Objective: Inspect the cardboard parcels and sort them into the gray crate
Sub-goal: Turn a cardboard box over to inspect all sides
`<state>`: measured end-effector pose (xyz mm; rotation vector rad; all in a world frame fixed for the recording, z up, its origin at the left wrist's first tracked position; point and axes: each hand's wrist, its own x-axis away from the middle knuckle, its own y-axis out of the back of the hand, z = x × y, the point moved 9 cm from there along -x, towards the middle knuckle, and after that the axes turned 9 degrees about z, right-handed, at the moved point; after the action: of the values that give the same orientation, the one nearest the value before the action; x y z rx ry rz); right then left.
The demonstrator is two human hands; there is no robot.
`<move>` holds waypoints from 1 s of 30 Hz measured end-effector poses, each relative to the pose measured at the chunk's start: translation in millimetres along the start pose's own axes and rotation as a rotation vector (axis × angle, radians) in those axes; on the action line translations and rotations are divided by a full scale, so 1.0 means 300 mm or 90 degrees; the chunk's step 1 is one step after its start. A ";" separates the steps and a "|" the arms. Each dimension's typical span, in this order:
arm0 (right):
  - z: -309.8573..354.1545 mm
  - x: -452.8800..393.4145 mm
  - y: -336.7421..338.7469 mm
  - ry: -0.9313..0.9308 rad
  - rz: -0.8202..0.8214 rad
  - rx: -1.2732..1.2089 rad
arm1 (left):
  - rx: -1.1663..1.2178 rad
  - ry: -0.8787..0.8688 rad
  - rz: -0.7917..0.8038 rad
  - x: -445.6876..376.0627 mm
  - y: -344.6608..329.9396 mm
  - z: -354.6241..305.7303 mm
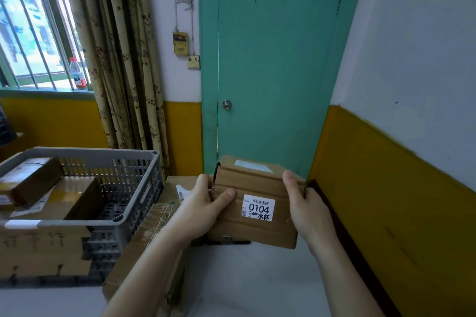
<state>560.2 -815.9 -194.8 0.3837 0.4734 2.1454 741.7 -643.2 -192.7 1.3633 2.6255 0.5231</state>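
I hold a brown cardboard parcel up in front of me; a white label reading 0104 faces the camera. My left hand grips its left edge with the thumb across the front. My right hand grips the right edge, thumb on the front. The gray crate stands to the left with two cardboard parcels lying inside it.
Another cardboard box lies under my left arm, beside the crate. A flat box with handwriting leans against the crate's front. A green door is straight ahead, a yellow and white wall on the right, and a curtained window on the left.
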 end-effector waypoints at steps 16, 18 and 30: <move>-0.030 -0.014 -0.017 0.026 0.036 -0.097 | 0.150 0.031 -0.012 -0.026 -0.029 0.069; -0.036 -0.017 -0.022 0.035 0.036 -0.090 | 0.130 0.041 -0.040 -0.025 -0.017 0.064; -0.034 -0.008 -0.004 0.055 -0.032 -0.025 | 0.045 0.022 -0.122 -0.018 0.010 0.034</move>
<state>557.9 -819.1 -204.5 0.2555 0.4835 2.1248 749.8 -643.5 -201.2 1.1141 2.7890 0.4352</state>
